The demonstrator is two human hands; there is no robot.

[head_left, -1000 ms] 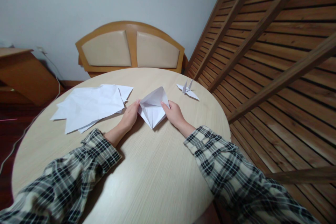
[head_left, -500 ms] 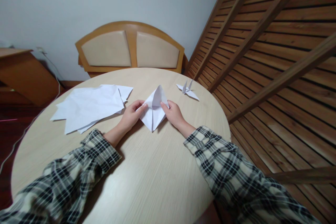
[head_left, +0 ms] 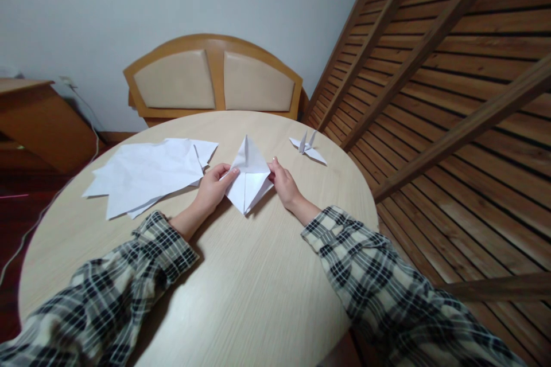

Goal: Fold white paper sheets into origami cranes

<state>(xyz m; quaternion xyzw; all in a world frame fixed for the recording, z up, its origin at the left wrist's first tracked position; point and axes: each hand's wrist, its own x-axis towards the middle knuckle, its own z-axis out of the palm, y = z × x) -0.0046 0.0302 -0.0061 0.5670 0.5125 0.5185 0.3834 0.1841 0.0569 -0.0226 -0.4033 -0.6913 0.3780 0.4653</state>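
Note:
A piece of white folded paper (head_left: 253, 163), kite-shaped with a crease down its lower half, is held up just above the table in front of me. My left hand (head_left: 214, 183) pinches its left corner, thumb on the front and fingers behind. At the right corner is my right hand (head_left: 284, 184), its fingers curled at the paper's edge and partly hidden behind it; the thumb has come off the front face. A finished paper crane (head_left: 308, 149) sits on the table beyond my right hand.
Loose white sheets (head_left: 146, 172) lie in an overlapping pile on the left of the round table (head_left: 241, 287). A padded wooden headboard (head_left: 218, 80) stands behind the table. Wooden slats (head_left: 447, 114) rise along the right side, and a cable (head_left: 43, 212) runs past the left edge.
My right thumb has lifted off the paper's front and moved to its right edge. The paper has shifted slightly left, its upper flap turned and its right side spread. My left hand keeps its hold.

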